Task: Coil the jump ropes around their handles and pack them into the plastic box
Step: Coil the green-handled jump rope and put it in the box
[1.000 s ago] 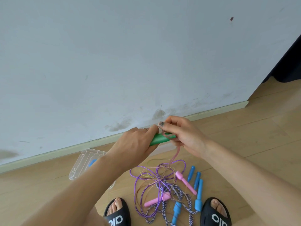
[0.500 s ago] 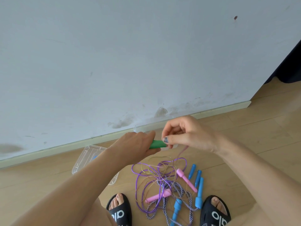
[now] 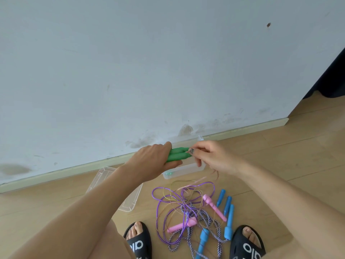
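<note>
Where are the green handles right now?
In the head view, just left of centre: the left hand grips the green handles above the plastic box, and the right hand pinches at their tips.

Box by wall, lid left, tangled ropes between feet

A single wide-angle view comes from the person's head, looking forward and steeply down. The wooden floor fills the lower part of the frame, and a pale wall with its skirting board takes up the upper part. Both forearms reach in from the bottom edge, close to the lens, with the left hand and right hand near mid-frame. Two black slippers sit at the bottom edge, directly below the camera. Straight lines bow toward the frame edges.
</note>
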